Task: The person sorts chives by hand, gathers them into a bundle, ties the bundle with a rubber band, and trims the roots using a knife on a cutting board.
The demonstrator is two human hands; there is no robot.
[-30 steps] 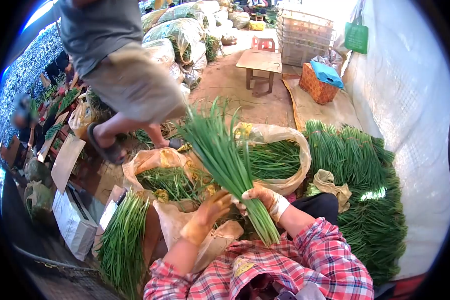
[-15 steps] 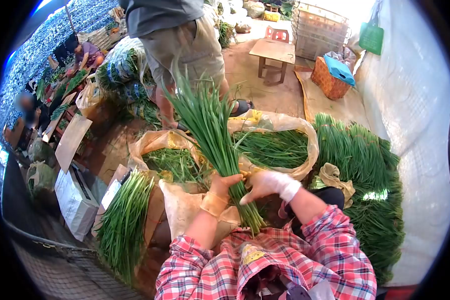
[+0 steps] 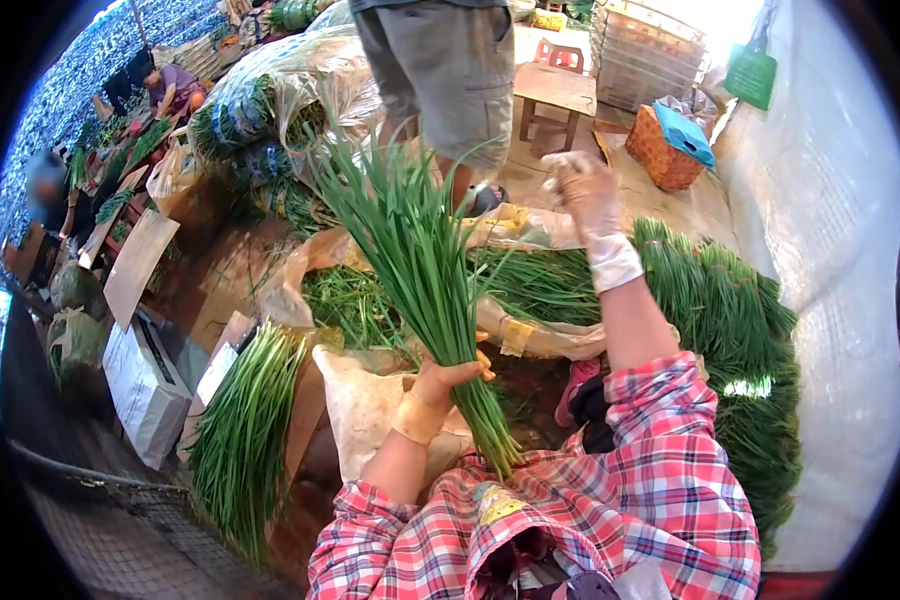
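A bundle of long green leafy stalks (image 3: 425, 290) leans up and to the left, its cut ends near my lap. My left hand (image 3: 440, 385) is wrapped round its lower part. My right hand (image 3: 582, 185), in a pale glove, is raised away from the bundle, its fingers curled; whether they hold anything is too small to tell. Beyond the bundle, an open plastic bag (image 3: 540, 342) holds more green stalks (image 3: 540, 285). Loose greens (image 3: 355, 305) lie in another bag to the left.
A heap of green bundles (image 3: 735, 330) stands at the right and another pile (image 3: 245, 430) at the left. A person in shorts (image 3: 455, 80) stands ahead, near large filled bags (image 3: 300, 75). A low table (image 3: 558, 90) and a patterned box (image 3: 662, 148) are further back.
My right hand has left the bundle and risen forward to the right. My left hand, off the bundle at first, now grips it. The person in shorts has moved to the right.
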